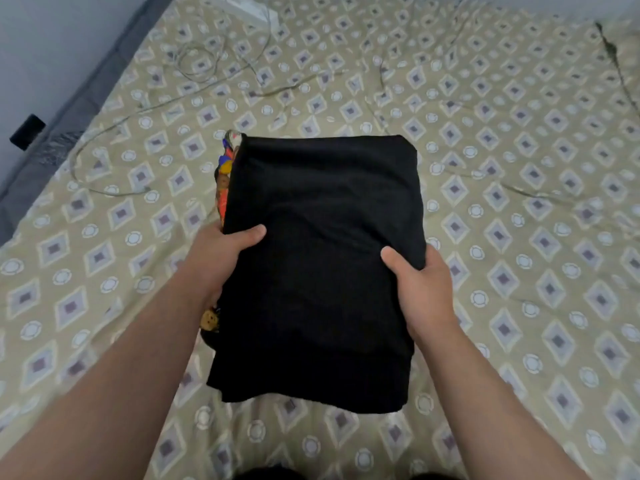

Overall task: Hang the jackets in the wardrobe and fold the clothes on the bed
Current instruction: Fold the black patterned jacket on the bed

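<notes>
A black garment (322, 244), folded into a rectangle, lies in the middle of the bed (519, 202). A colourful printed patch (227, 168) shows along its left edge. My left hand (221, 258) grips the garment's left edge, thumb on top and fingers hidden underneath. My right hand (422, 289) grips the right edge the same way. Both forearms reach in from the bottom of the view. No jacket or wardrobe is in view.
The bed has a beige sheet with a diamond and circle pattern. A thin white cable (194, 64) loops across its far left part. A grey bed frame edge (69, 109) and a wall run along the left. A small black object (27, 131) sits by that wall.
</notes>
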